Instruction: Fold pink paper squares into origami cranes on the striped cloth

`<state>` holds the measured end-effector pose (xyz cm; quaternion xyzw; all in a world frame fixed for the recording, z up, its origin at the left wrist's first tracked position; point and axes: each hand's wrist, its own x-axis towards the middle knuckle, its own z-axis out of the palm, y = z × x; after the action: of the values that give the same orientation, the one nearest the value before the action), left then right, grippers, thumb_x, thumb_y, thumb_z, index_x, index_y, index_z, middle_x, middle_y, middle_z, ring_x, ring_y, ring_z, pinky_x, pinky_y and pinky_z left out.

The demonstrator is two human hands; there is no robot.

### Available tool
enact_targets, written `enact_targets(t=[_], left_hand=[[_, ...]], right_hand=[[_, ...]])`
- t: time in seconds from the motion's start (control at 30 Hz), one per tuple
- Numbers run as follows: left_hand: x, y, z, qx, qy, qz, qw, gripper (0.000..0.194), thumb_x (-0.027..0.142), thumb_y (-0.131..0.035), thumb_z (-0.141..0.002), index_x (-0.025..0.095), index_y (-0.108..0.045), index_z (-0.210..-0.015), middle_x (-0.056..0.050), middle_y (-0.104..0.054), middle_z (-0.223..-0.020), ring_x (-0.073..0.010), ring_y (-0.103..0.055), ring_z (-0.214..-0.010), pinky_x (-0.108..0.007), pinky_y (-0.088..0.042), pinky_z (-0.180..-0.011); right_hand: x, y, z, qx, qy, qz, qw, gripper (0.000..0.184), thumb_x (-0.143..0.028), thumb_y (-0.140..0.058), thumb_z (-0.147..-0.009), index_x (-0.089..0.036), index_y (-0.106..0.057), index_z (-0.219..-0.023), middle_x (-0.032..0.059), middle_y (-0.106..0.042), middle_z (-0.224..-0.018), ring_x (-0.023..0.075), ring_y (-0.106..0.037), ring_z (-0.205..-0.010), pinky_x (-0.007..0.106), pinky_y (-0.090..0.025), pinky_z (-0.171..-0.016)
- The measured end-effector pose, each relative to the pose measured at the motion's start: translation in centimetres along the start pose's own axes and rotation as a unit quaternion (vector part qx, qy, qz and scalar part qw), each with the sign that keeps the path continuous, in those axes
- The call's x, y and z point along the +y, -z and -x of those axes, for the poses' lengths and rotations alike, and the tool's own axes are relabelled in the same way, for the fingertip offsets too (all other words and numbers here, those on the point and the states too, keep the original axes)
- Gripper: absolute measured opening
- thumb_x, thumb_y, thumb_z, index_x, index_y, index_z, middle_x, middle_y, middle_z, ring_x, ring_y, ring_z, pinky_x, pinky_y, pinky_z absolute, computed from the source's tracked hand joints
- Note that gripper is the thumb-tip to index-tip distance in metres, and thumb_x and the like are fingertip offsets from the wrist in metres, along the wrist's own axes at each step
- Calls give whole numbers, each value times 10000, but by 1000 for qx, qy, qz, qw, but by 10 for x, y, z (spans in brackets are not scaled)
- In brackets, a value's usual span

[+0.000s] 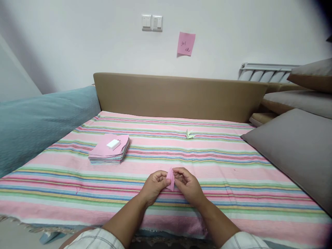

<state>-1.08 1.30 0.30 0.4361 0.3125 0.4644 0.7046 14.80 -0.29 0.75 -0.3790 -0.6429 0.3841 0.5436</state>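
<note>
Between my two hands, just above the striped cloth [181, 162], is a small piece of folded pink paper [170, 179] with a pointed shape. My left hand [155, 185] pinches its left side between thumb and fingers. On the other side, my right hand [189, 185] grips the right edge with thumb and forefinger. The fingertips hide parts of the folds. Farther back on the cloth stands a small pale green folded paper bird [190, 135], apart from both hands.
To the left lies a stack of square paper [107, 147] with a white plug adapter [113, 144] on top. Grey cushions [295, 145] are piled at right. A brown backrest [176, 97] and a blue-covered armrest [49, 117] border the seat. A pink note [186, 44] hangs on the wall.
</note>
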Motion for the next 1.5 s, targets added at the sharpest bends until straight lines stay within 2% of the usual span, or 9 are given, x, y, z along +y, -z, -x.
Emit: enact_targets(t=[0.13, 0.43, 0.57, 0.7, 0.83, 1.0, 1.23, 1.5], left_hand=[[3, -2, 1, -19, 7, -3, 1000, 336, 324, -809, -551, 131, -617, -749, 29, -590, -583, -83, -519, -522, -220, -429, -564], [4, 0, 1, -36, 14, -3, 999, 297, 305, -806, -565, 117, -663, -745, -9, -632, -655, -88, -533, -563, -215, -421, -576], [4, 1, 2, -44, 19, 0, 999, 278, 287, -801, -578, 108, -674, -750, -15, -635, -644, -83, -530, -554, -208, -416, -570], [5, 1, 2, -48, 27, -4, 998, 278, 291, -802, -576, 106, -678, -742, -12, -631, -614, -80, -526, -538, -202, -409, -559], [6, 1, 2, -52, 33, -9, 998, 279, 302, -801, -573, 114, -679, -739, -10, -638, -617, -85, -531, -542, -207, -412, -568], [7, 3, 3, -66, 55, -41, 995, 306, 312, -807, -555, 107, -676, -741, -23, -648, -608, -96, -537, -533, -218, -407, -567], [10, 2, 3, -80, 65, -71, 992, 290, 313, -808, -549, 114, -661, -699, 13, -602, -532, -61, -472, -471, -188, -345, -506], [11, 1, 3, -87, 58, -92, 990, 275, 309, -795, -570, 113, -649, -695, 16, -597, -559, -63, -471, -503, -190, -342, -518]], right_hand=[[-5, 4, -2, 1, 53, 45, 998, 344, -203, -570, -780, -236, -571, -1122, 55, -563, -943, 157, -561, -841, 261, -506, -663], [-9, 13, -4, -6, 118, 171, 978, 297, -231, -586, -793, -236, -590, -1090, 60, -580, -956, 132, -532, -692, 290, -501, -640], [-7, 15, -3, -7, 136, 203, 970, 307, -235, -599, -790, -232, -566, -1095, 68, -579, -982, 154, -539, -750, 292, -498, -639], [-8, 14, -3, 12, 165, 228, 960, 223, -224, -612, -775, -224, -558, -991, 60, -581, -940, 172, -539, -788, 305, -492, -645], [-12, 16, -3, -14, 206, 260, 943, 185, -203, -569, -798, -234, -580, -980, 56, -578, -926, 194, -532, -887, 342, -484, -731], [-18, 22, -5, -42, 214, 301, 928, 252, -260, -578, -807, -244, -592, -1057, 60, -571, -927, 205, -522, -892, 365, -464, -757], [-18, 28, -8, -45, 236, 320, 916, 192, -311, -615, -798, -248, -643, -978, 60, -586, -881, 198, -520, -828, 346, -459, -695], [-15, 31, -7, -48, 267, 333, 903, 73, -270, -607, -808, -239, -666, -839, 46, -617, -788, 180, -526, -750, 328, -443, -659]])
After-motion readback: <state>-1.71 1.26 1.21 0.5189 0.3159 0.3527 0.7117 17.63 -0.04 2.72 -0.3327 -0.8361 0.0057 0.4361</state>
